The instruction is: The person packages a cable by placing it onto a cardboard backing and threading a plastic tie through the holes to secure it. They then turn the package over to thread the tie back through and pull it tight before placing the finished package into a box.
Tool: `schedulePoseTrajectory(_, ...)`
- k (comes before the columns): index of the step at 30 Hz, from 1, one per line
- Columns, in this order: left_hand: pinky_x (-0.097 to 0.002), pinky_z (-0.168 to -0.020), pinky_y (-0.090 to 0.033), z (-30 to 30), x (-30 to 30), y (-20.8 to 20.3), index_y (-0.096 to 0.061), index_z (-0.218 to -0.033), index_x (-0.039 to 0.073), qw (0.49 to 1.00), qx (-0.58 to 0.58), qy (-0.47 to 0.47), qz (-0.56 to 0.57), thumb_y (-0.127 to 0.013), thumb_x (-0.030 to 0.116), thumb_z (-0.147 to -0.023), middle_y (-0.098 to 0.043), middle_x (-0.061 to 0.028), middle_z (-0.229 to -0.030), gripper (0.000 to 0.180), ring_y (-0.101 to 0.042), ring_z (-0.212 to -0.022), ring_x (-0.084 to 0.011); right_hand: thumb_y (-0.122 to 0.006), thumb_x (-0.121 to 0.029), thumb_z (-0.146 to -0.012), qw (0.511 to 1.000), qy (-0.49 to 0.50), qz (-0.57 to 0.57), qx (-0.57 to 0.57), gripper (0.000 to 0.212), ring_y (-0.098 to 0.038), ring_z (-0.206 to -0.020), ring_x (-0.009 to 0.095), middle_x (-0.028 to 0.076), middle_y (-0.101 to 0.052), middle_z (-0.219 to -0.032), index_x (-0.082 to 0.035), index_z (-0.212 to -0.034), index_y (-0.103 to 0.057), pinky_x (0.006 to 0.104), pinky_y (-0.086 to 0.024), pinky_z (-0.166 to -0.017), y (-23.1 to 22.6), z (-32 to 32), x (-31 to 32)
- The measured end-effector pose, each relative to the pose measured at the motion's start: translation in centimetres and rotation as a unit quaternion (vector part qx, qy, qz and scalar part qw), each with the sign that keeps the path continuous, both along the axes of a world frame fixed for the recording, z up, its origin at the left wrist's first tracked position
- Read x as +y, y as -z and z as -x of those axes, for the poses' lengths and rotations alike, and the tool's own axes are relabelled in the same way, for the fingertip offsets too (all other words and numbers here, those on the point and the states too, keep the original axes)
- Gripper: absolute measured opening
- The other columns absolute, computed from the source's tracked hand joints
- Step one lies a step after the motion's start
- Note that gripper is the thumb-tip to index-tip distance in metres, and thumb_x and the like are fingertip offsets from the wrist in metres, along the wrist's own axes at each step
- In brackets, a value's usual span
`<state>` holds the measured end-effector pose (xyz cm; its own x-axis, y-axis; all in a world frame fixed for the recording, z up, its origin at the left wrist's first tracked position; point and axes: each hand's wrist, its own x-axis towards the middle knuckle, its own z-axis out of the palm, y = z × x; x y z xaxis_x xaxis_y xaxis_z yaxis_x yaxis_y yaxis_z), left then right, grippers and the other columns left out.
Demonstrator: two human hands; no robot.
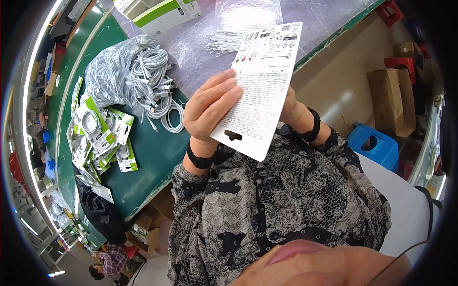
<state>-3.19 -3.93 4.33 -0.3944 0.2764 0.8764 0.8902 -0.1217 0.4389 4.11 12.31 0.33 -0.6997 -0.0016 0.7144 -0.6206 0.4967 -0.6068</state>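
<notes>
A white packaging card (261, 90) with small dark print, a barcode and a hang slot stands tilted in front of me. My left hand (208, 106) grips its left edge, fingers lying over the printed face. Behind the card's right edge is my right hand (288, 106); its fingers are hidden, so its hold cannot be made out. Beyond the card, a clear bag of thin white ties or wires (224, 42) rests on the grey marbled tabletop. Left of my left hand, coiled white cables (151, 66) spill from a clear plastic bag (110, 71).
A heap of green-and-white packaged cables (95, 138) covers the left part of the green table mat (148, 152). At the far edge stands a green-and-white box (167, 16). A blue plastic stool (374, 147) and a cardboard box (391, 102) are on the floor at right. Another person (112, 261) sits at lower left.
</notes>
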Motion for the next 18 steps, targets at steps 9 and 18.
schedulePoseTrajectory(9,-0.0396,-0.079,-0.057,0.1,0.3,-0.7,-0.067,-0.096,-0.005,0.999,0.029,0.031,0.005,-0.071,0.003,-0.067,-0.065,-0.0165,-0.094,0.03,-0.066,-0.094,-0.0364,-0.063,0.003,-0.075,0.998,-0.025,0.026,-0.051,0.019,-0.062,-0.102,0.035,0.016,-0.063,-0.107,0.001,-0.094,-0.064,0.0405,-0.051,-0.087,0.9,-0.5,0.1)
schedulePoseTrajectory(18,-0.0406,-0.079,-0.057,0.0,0.4,-0.7,-0.067,-0.098,-0.006,0.997,0.031,0.071,0.002,-0.07,0.002,-0.067,-0.063,-0.0185,-0.097,0.032,-0.065,-0.093,-0.0385,-0.063,0.005,-0.077,1.0,-0.009,-0.023,0.003,0.017,-0.063,-0.099,0.031,0.016,-0.065,-0.105,0.001,-0.094,-0.065,0.0376,-0.052,-0.085,1.2,-0.2,0.4)
